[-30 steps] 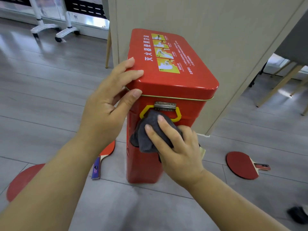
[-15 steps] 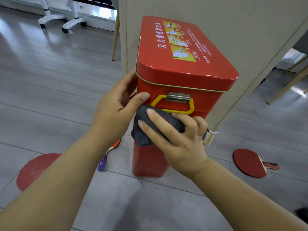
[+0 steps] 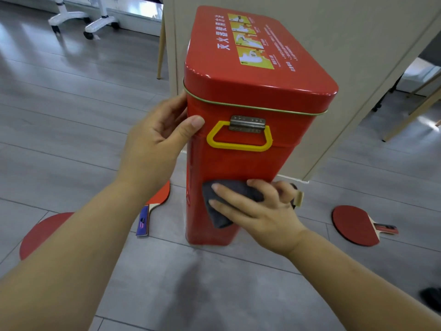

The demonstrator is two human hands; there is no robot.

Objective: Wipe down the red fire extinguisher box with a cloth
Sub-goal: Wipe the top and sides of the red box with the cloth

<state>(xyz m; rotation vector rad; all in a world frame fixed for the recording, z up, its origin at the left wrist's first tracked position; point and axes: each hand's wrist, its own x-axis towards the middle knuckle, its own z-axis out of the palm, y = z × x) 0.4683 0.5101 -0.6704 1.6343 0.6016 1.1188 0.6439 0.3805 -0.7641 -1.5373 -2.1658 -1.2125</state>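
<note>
Lower centre: right hand [image 3: 262, 216] fingers [image 3: 226, 193] curled over grey cloth [image 3: 218, 218], pressing it to red box [image 3: 238, 166] front. Mid-left: left hand [image 3: 152, 146] grips box's upper corner.

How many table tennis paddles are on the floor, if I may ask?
3: one paddle right of the box, one beside its left, one far left, partly covered; others may hide.

One box [image 3: 238, 168] — one cloth [image 3: 220, 220], two hands [image 3: 155, 149] [image 3: 265, 218].
</note>
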